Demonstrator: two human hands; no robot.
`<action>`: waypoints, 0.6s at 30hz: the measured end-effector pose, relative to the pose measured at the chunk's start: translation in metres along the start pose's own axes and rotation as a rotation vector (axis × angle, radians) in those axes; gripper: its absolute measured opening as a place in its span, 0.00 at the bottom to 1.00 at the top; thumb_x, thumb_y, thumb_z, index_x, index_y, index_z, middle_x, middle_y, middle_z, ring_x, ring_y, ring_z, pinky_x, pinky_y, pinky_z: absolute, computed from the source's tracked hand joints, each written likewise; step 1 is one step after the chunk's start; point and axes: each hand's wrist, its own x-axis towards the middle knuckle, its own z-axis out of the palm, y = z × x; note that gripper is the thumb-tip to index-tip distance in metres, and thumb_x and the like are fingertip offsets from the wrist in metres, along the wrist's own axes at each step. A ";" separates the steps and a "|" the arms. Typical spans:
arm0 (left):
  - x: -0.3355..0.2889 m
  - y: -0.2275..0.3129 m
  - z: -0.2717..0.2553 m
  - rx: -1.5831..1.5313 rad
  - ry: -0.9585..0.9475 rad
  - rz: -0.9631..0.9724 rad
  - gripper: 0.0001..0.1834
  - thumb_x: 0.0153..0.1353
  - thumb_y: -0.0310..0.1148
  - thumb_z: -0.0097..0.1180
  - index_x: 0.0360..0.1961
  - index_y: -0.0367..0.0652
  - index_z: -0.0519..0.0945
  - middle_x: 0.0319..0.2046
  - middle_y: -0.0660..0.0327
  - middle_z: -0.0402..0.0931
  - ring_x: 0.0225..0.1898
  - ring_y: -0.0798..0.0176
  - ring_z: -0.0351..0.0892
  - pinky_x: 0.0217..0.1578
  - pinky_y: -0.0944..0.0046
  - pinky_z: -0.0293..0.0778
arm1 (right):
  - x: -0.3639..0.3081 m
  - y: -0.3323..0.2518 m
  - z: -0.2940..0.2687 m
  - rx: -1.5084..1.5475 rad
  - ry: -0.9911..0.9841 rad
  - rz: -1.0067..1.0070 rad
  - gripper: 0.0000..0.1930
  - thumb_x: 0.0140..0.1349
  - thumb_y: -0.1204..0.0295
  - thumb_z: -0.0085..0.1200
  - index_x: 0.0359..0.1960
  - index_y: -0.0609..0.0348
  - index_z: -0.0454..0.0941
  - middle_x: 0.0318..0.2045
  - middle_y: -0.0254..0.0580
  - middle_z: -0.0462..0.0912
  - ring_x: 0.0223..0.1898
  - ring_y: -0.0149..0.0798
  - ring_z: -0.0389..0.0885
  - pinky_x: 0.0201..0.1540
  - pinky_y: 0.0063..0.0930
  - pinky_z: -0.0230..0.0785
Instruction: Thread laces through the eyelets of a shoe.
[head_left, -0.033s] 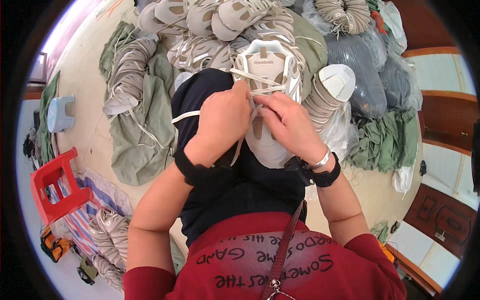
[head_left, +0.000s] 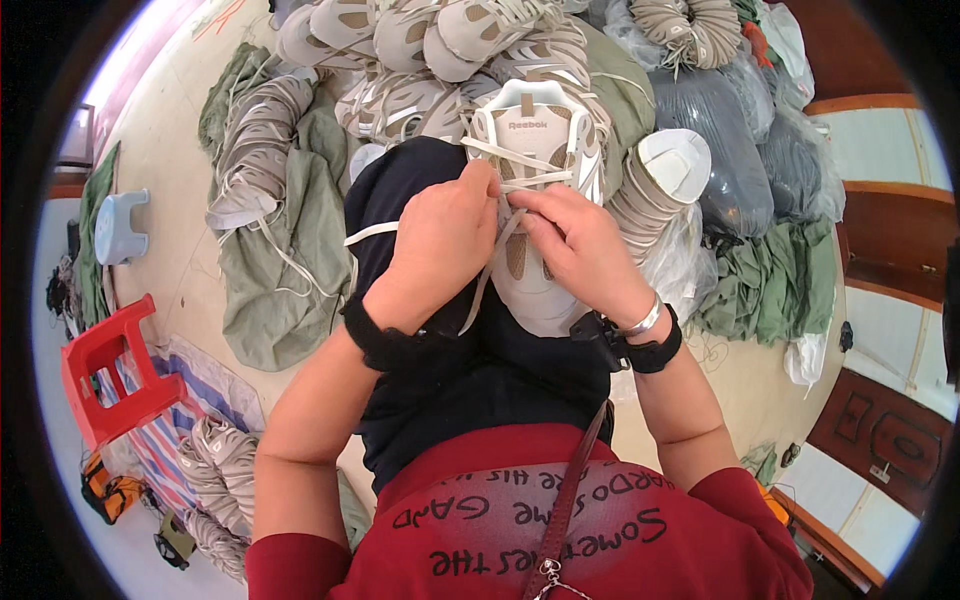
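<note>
A beige and white shoe upper (head_left: 530,290) lies across my lap with its toe toward me. White shoelace (head_left: 535,180) zigzags across its tongue, and one loose length crosses my left knee. My left hand (head_left: 447,235) is closed at the left eyelet edge, pinching the lace; its fingertips are partly hidden behind the hand. My right hand (head_left: 580,240) has thumb and forefinger pressed together on the lace over the middle of the upper. A lace end hangs down below my left hand, alongside the upper.
Piled shoe uppers (head_left: 420,50) lie ahead of me. More stacked uppers (head_left: 255,150) rest on green cloth (head_left: 270,310) at the left, and another stack (head_left: 670,175) stands close right. Dark plastic-wrapped bundles (head_left: 715,140) sit beyond it. A red stool (head_left: 120,370) and a light-blue stool (head_left: 122,228) are at far left.
My left hand has shifted very slightly to the left, keeping its pinch on the lace. The right hand and the shoe upper look almost unchanged.
</note>
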 end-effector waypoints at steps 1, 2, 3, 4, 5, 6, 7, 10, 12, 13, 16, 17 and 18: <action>0.000 -0.002 -0.002 -0.144 -0.006 -0.050 0.07 0.56 0.25 0.53 0.38 0.40 0.73 0.22 0.51 0.77 0.26 0.44 0.78 0.29 0.49 0.70 | 0.000 0.002 -0.001 -0.002 0.001 0.002 0.12 0.63 0.71 0.50 0.46 0.61 0.79 0.35 0.50 0.78 0.39 0.53 0.79 0.41 0.40 0.72; 0.000 -0.003 -0.004 -0.145 -0.007 -0.048 0.07 0.56 0.25 0.53 0.38 0.40 0.73 0.22 0.51 0.77 0.26 0.44 0.78 0.29 0.49 0.70 | 0.001 0.004 -0.003 0.047 0.001 0.032 0.12 0.63 0.72 0.50 0.45 0.61 0.80 0.35 0.50 0.80 0.38 0.53 0.80 0.41 0.38 0.72; 0.000 -0.003 -0.006 -0.080 -0.032 -0.017 0.08 0.57 0.25 0.53 0.39 0.41 0.73 0.22 0.53 0.77 0.26 0.45 0.78 0.31 0.50 0.70 | 0.001 0.006 -0.004 0.094 0.001 0.063 0.12 0.63 0.72 0.50 0.45 0.62 0.81 0.34 0.50 0.81 0.37 0.52 0.81 0.41 0.37 0.73; 0.000 -0.003 -0.011 -0.013 -0.056 0.011 0.09 0.57 0.25 0.53 0.40 0.41 0.72 0.22 0.54 0.78 0.27 0.46 0.79 0.34 0.51 0.71 | 0.003 0.006 -0.004 0.094 0.001 0.064 0.12 0.63 0.72 0.50 0.45 0.62 0.81 0.34 0.50 0.81 0.37 0.52 0.81 0.41 0.37 0.73; 0.001 -0.003 -0.015 -0.014 -0.057 0.012 0.09 0.57 0.25 0.53 0.40 0.41 0.72 0.22 0.54 0.78 0.27 0.46 0.79 0.34 0.51 0.71 | 0.004 0.006 -0.004 0.127 0.000 0.101 0.12 0.63 0.72 0.49 0.44 0.62 0.82 0.35 0.51 0.82 0.36 0.51 0.82 0.40 0.36 0.73; 0.004 -0.004 -0.018 0.046 -0.050 0.052 0.10 0.57 0.25 0.54 0.42 0.42 0.73 0.26 0.54 0.79 0.31 0.46 0.79 0.36 0.50 0.71 | 0.005 0.006 -0.004 0.159 0.000 0.139 0.12 0.63 0.73 0.49 0.44 0.63 0.82 0.35 0.51 0.83 0.35 0.49 0.83 0.39 0.34 0.74; 0.007 -0.006 -0.021 0.105 -0.041 0.091 0.12 0.57 0.26 0.55 0.43 0.43 0.73 0.30 0.55 0.79 0.35 0.47 0.79 0.39 0.50 0.71 | 0.005 0.006 -0.004 0.157 0.000 0.140 0.12 0.63 0.73 0.49 0.44 0.63 0.82 0.35 0.51 0.83 0.35 0.49 0.83 0.39 0.34 0.74; 0.018 -0.012 -0.038 0.148 -0.035 0.233 0.17 0.56 0.27 0.57 0.48 0.44 0.74 0.39 0.54 0.78 0.43 0.46 0.77 0.44 0.51 0.70 | 0.007 0.004 -0.004 0.210 0.010 0.210 0.12 0.63 0.72 0.50 0.43 0.63 0.83 0.33 0.51 0.85 0.32 0.45 0.84 0.37 0.32 0.74; 0.024 -0.022 -0.044 0.056 -0.117 0.213 0.20 0.55 0.29 0.60 0.51 0.46 0.75 0.44 0.52 0.75 0.47 0.45 0.74 0.45 0.52 0.70 | 0.008 0.004 -0.005 0.209 0.009 0.221 0.12 0.63 0.72 0.51 0.42 0.63 0.83 0.29 0.49 0.85 0.29 0.41 0.85 0.34 0.30 0.74; 0.027 -0.025 -0.046 -0.005 -0.159 0.275 0.21 0.54 0.30 0.62 0.51 0.46 0.75 0.44 0.52 0.75 0.46 0.45 0.74 0.46 0.53 0.69 | 0.008 0.004 -0.005 0.206 0.009 0.224 0.12 0.63 0.72 0.51 0.42 0.63 0.83 0.29 0.49 0.85 0.29 0.41 0.85 0.34 0.30 0.74; 0.038 -0.031 -0.047 -0.041 -0.213 0.406 0.22 0.52 0.31 0.64 0.49 0.47 0.75 0.42 0.53 0.75 0.45 0.45 0.74 0.46 0.52 0.69 | 0.008 0.003 -0.005 0.225 0.019 0.266 0.12 0.63 0.72 0.51 0.41 0.62 0.84 0.23 0.45 0.83 0.24 0.35 0.83 0.30 0.28 0.73; 0.041 -0.031 -0.047 -0.012 -0.225 0.475 0.22 0.50 0.32 0.66 0.48 0.47 0.75 0.41 0.53 0.74 0.44 0.45 0.74 0.45 0.52 0.69 | 0.009 0.002 -0.006 0.239 0.009 0.297 0.11 0.63 0.72 0.51 0.41 0.61 0.84 0.21 0.42 0.82 0.21 0.32 0.82 0.27 0.26 0.72; 0.044 -0.032 -0.048 -0.017 -0.223 0.475 0.22 0.50 0.32 0.66 0.48 0.47 0.75 0.41 0.53 0.74 0.44 0.45 0.74 0.45 0.52 0.69 | 0.009 0.001 -0.007 0.252 0.000 0.328 0.11 0.63 0.72 0.50 0.41 0.61 0.84 0.19 0.40 0.81 0.19 0.30 0.81 0.24 0.25 0.71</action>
